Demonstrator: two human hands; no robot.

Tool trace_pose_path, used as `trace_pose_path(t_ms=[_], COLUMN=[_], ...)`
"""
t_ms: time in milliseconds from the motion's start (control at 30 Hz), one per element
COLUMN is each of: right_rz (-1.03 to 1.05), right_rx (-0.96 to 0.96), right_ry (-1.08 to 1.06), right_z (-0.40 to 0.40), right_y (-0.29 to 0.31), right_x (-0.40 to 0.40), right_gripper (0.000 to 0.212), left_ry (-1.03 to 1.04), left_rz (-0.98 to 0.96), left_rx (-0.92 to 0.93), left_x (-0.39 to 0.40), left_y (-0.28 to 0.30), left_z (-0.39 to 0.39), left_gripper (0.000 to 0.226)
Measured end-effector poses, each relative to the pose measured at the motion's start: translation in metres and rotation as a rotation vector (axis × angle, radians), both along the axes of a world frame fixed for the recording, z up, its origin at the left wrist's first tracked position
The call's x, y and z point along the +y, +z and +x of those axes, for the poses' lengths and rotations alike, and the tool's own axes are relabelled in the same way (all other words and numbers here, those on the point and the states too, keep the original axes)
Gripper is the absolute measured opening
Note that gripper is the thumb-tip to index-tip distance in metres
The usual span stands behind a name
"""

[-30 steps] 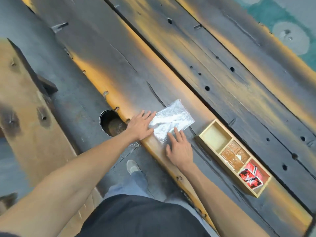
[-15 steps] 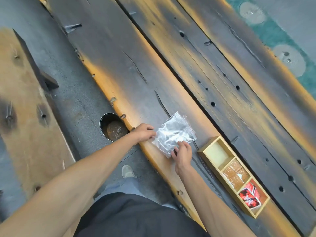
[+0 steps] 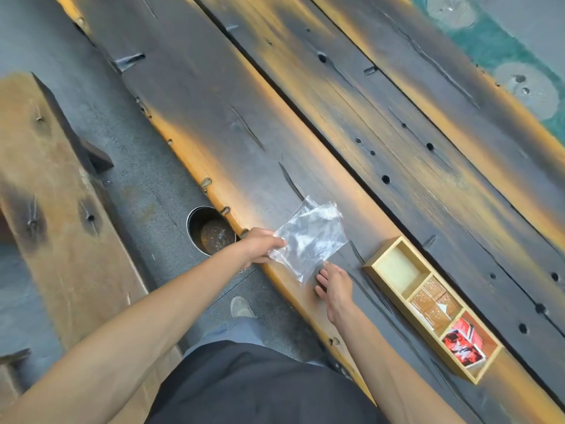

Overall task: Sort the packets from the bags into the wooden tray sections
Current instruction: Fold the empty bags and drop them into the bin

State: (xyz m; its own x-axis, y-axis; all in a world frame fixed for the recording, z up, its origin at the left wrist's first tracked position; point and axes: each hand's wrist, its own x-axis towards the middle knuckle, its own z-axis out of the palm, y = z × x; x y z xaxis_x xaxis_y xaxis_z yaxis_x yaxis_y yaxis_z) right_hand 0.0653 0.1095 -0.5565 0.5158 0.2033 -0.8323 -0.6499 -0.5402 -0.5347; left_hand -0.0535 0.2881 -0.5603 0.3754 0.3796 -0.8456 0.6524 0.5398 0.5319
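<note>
Fingers point(image 3: 276, 243) of the left hand pinch the clear bag's point(image 3: 312, 240) edge; right-hand fingers point(image 3: 324, 274) rest loosely spread beside it.

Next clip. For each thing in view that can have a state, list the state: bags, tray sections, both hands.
clear plastic bags: lifted at the left edge, look empty
left hand: pinching the bags' left edge
right hand: fingers loose, holding nothing, beside the bags' near corner
wooden tray: flat on the plank, three sections
far section: empty
middle section: filled with brown packets
near section: holds red packets
metal can: open, below the table edge
</note>
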Motion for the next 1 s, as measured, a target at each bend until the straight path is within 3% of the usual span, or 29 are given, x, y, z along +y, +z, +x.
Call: trace_pose_path(t_ms=[33,100,167,300,500,633,700,800,1000], right_rz=[0.000,0.056,0.098,0.104,0.062,0.004,-0.040,-0.117,-0.269], right_rx=[0.034,0.154,0.250,0.316,0.354,0.366,0.355,0.303,0.209], right_ry=[0.044,0.119,0.225,0.421,0.589,0.650,0.654,0.647,0.587], right_z=[-0.005,-0.013,-0.023,-0.052,-0.108,-0.140,-0.152,-0.165,-0.171], right_y=[0.000,0.000,0.004,0.005,-0.002,-0.026,-0.043,-0.071,-0.161], right_x=[0.003,0.010,0.023,0.057,0.112,0.142,0.155,0.178,0.215], right_gripper=[0.046,0.063,0.055,0.021,0.037,0.036,0.028,0.028,0.032], left_ry=[0.095,0.230,0.356,0.592,0.897,0.979,0.974,0.942,0.855], left_rz=[-0.067,-0.152,-0.189,-0.226,-0.249,-0.240,-0.246,-0.226,-0.217], left_rx=[-0.044,-0.116,-0.158,-0.187,-0.149,-0.088,-0.053,0.022,0.147], left_x=[0.001,0.003,0.005,0.007,-0.001,-0.006,-0.001,0.014,0.059], left_y=[0.001,0.004,0.004,-0.001,-0.021,-0.043,-0.056,-0.082,-0.175], left_z=[-0.006,-0.020,-0.041,-0.100,-0.205,-0.247,-0.254,-0.251,-0.230], left_gripper=[0.055,0.060,0.044,0.043,0.065,0.079,0.064,0.020,0.023])
